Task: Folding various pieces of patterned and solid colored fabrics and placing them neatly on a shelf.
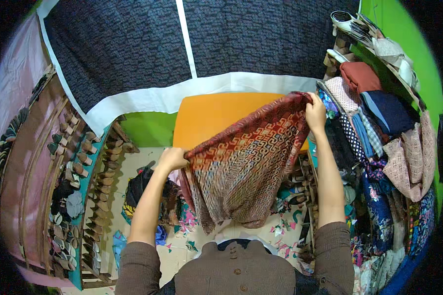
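A patterned cloth point(251, 167) in dark red, orange and grey-brown hangs in the air between my two hands. My left hand point(173, 160) is closed on its upper left corner. Higher up, my right hand point(316, 115) grips the opposite top corner, so the upper edge slants up to the right. The lower part droops in loose folds over the floor in front of me. Behind the cloth stands an orange panel or board point(206, 115), partly covered by it.
On the left are racks with rows of shoes point(101, 191). Folded and piled fabrics point(379, 118) fill the right side. Cloth scraps point(285, 226) litter the pale tiled floor, and a dark bundle point(140, 189) lies near my left forearm. A dark curtain with white borders point(133, 44) hangs at the back.
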{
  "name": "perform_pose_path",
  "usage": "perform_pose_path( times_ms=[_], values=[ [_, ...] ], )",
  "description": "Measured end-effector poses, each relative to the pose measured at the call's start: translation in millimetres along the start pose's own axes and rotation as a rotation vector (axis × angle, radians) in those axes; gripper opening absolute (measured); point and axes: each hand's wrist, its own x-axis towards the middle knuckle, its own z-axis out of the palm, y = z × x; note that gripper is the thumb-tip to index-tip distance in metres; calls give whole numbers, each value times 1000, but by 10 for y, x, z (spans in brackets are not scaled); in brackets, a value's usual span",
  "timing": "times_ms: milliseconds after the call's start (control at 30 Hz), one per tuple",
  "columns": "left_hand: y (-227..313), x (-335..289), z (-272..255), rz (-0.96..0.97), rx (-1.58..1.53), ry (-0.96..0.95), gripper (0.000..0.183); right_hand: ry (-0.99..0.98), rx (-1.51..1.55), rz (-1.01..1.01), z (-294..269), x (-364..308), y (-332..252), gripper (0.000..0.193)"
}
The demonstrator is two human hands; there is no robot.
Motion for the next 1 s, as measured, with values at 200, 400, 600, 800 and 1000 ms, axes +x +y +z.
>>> perform_pose_path(
  times_ms=[200, 400, 600, 800, 1000],
  values=[
    [-422, -3, 489, -105, 229, 573, 20, 142, -282, -17, -205, 155, 284, 26],
    [-919, 29, 606, -422, -193, 529, 25, 124, -476, 168, -470, 291, 918, 27],
    [-1246, 410, 454, -405, -399, 521, 29, -73, -364, 255, -364, 292, 1278, 32],
    [85, 525, -297, -294, -842, -450, 37, -1187, -22, 401, -295, 199, 1125, 36],
    [694, 774, -399, -154, -1873, -334, 34, -788, 610, 447, 162, 255, 358, 31]
  ],
)
